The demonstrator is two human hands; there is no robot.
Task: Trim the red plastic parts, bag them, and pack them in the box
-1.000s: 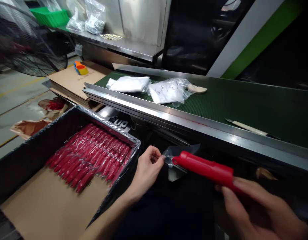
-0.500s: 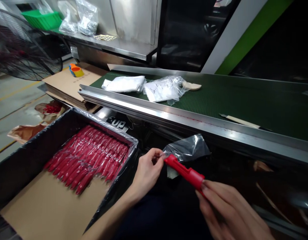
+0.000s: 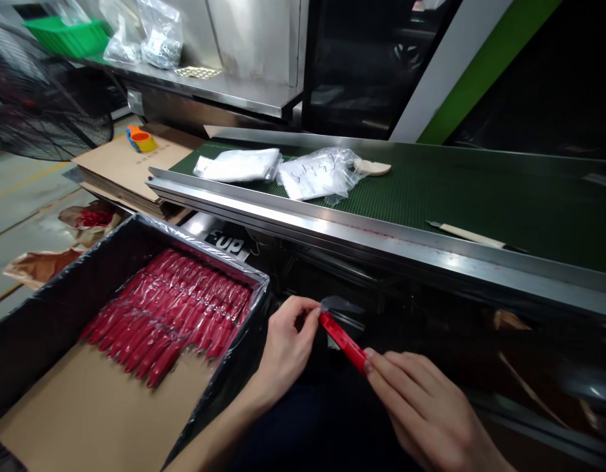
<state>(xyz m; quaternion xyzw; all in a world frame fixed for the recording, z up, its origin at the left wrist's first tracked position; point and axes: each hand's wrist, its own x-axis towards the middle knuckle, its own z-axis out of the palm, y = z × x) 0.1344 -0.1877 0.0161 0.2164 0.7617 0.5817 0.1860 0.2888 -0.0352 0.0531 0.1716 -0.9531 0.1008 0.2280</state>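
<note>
Left hand (image 3: 285,341) pinches the clear plastic bag (image 3: 339,305) shut at its mouth, right hand (image 3: 430,410) wrapped round the red plastic tool (image 3: 342,339), tip at the bag; beside them the carton (image 3: 86,262) holds bagged red rows (image 3: 165,308), cardboard base (image 3: 96,406) showing at the near end

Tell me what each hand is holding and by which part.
The right hand grips the near end of a red plastic tool; the left hand pinches a clear plastic bag at the tool's far end.

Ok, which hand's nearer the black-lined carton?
Left. The left hand sits just beside the black-lined carton; the right hand is farther right, past the red item both hands hold.
</note>
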